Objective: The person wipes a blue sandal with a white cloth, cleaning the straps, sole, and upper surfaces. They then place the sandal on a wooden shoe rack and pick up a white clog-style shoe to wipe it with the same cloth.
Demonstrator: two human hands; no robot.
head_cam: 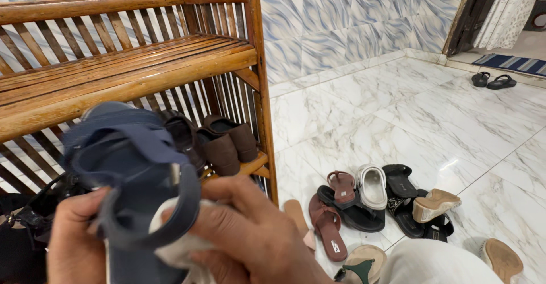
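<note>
Here the left hand grips the dark blue strappy sandal from below, close to the camera in front of the wooden shoe rack, while the right hand presses a white cloth against its ankle strap. Wiping goes best with the sandal held steady, the cloth following each strap in short strokes.

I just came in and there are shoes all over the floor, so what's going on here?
A person holds a dark blue strappy sandal close up in both hands. The left hand grips it from below, and the right hand presses a white cloth against it. Behind stands a wooden shoe rack with a pair of brown shoes on its lower shelf. More sandals and slippers lie jumbled on the marble floor.
</note>
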